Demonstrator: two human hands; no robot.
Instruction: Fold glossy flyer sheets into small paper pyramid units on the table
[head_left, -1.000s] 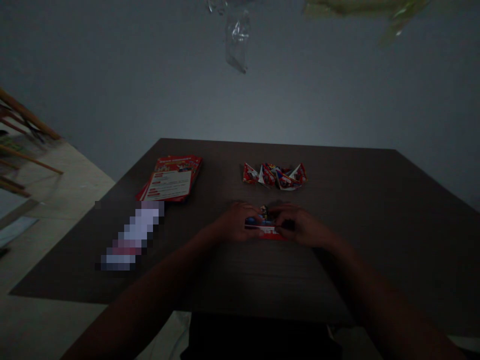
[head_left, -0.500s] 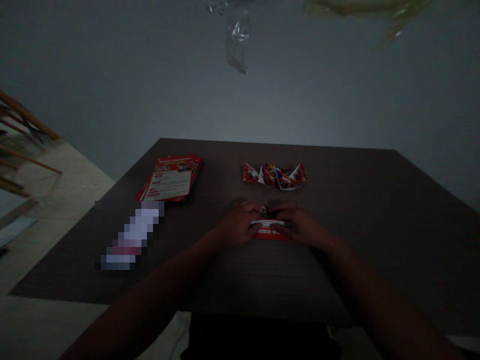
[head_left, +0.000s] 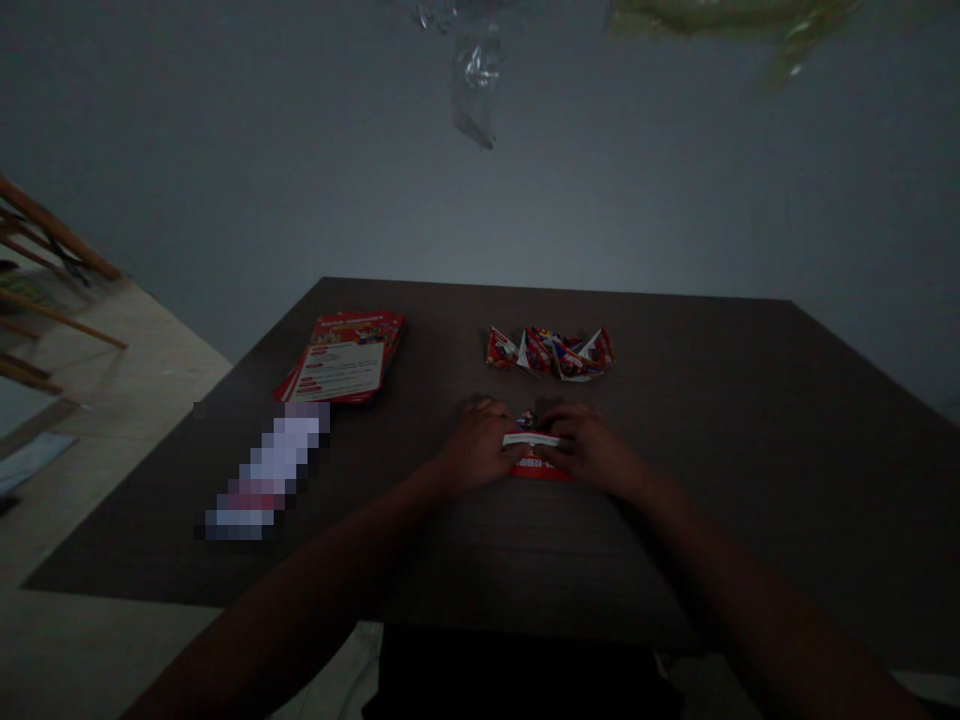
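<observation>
A red printed paper sheet (head_left: pixel 541 470), partly folded with a white strip along its fold, lies on the dark table in front of me. Its left side is gripped by my left hand (head_left: pixel 480 447), thumb over the fold. On the right side my right hand (head_left: pixel 592 447) holds it the same way, fingers curled behind. The fingertips and the far part of the sheet are partly hidden. Just beyond my hands stand folded paper shapes (head_left: pixel 536 350) in red, white and blue, set in a row.
To the left lies a stack of red and white leaflets (head_left: pixel 341 370). Nearer me is a blurred-out, pale oblong object (head_left: pixel 274 470). The dark table (head_left: pixel 750 400) meets a grey wall, where a clear plastic bag (head_left: pixel 476 85) hangs. Wooden furniture legs (head_left: pixel 60 230) stand at far left.
My right hand has shifted slightly left along the fold, and its thumb has moved. The white strip now shows more plainly between my hands. The other things stay in place.
</observation>
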